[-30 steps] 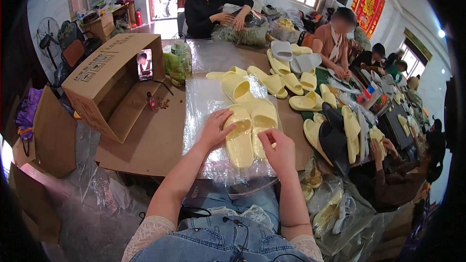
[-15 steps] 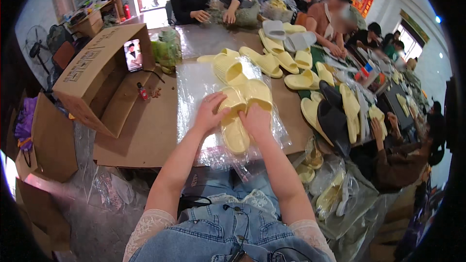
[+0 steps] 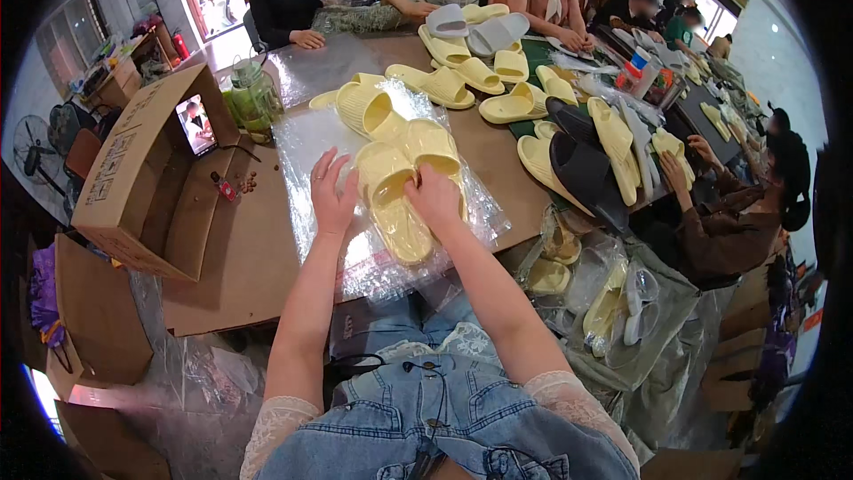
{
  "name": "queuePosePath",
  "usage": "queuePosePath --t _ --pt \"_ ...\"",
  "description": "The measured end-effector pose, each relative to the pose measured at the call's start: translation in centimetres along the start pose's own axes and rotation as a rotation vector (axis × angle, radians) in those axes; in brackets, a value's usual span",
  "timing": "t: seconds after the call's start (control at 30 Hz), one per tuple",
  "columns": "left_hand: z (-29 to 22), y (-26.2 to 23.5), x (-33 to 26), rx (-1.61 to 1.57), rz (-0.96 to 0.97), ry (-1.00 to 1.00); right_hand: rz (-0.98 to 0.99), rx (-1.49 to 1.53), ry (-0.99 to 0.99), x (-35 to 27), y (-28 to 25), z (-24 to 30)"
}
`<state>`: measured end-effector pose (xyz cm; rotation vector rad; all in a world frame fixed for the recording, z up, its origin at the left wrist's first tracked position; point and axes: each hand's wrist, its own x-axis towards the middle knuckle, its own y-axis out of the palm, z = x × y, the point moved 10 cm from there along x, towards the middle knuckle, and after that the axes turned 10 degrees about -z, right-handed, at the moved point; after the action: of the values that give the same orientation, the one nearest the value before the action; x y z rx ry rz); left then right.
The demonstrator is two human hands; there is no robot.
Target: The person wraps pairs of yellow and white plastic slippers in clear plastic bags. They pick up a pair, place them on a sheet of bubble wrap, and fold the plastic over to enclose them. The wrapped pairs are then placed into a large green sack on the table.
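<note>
Two glossy pale yellow slippers lie side by side on a stack of clear plastic bags [image 3: 306, 138]. I cannot tell whether clear film covers them. My right hand [image 3: 437, 198] pinches the inner edge of the left slipper [image 3: 397, 229], its fingers at the strap opening between the pair. Partly behind my right hand is the right slipper [image 3: 433, 144]. My left hand [image 3: 332, 197], fingers spread and holding nothing, hovers just left of the left slipper. Just beyond the pair, another yellow slipper [image 3: 366, 109] rests on the bags.
An open cardboard box [image 3: 142, 160] with a lit phone [image 3: 195, 124] stands at left, near a small red bottle [image 3: 222, 185] and a green-filled jar [image 3: 255, 93]. Yellow, grey and black slippers [image 3: 586, 169] crowd the table's right side. Several co-workers sit around it.
My left hand has let go of the slipper and moved off to its left, fingers spreading. My right hand stays at the slipper. A co-worker in black has reached toward the grey slippers. The view has shifted.
</note>
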<state>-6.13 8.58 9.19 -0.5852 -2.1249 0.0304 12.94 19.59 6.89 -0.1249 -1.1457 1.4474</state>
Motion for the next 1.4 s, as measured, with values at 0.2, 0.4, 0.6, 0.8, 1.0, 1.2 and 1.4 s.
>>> queuePosePath --t 0.2,0.4,0.6,0.8,1.0,1.2,1.4 --pt "2.1 0.4 -0.5 -0.011 0.007 -0.152 0.021 0.018 0.078 -5.2 -3.0 -0.7" --pt "3.7 2.4 -1.6 -0.125 0.169 -0.329 -0.062 0.003 0.149 -6.7 -4.7 -1.3" --pt "3.1 2.4 -1.6 -0.068 0.209 -0.307 0.007 -0.127 0.108 -4.0 -3.7 -1.2" --pt "4.5 2.3 -1.9 -0.194 0.131 -0.365 0.014 -0.002 0.101 -4.5 -4.3 -3.4" --pt "4.0 2.4 -1.9 -0.207 0.144 -0.379 0.106 0.056 0.13 -7.6 -9.5 -6.3" --pt "2.5 2.2 -1.4 -0.028 0.196 -0.266 0.209 -0.01 0.126 -11.4 -15.8 -8.5" --pt "4.1 3.1 -2.5 -0.093 0.188 -0.38 0.374 -0.334 0.073 -14.0 -25.4 -11.5"
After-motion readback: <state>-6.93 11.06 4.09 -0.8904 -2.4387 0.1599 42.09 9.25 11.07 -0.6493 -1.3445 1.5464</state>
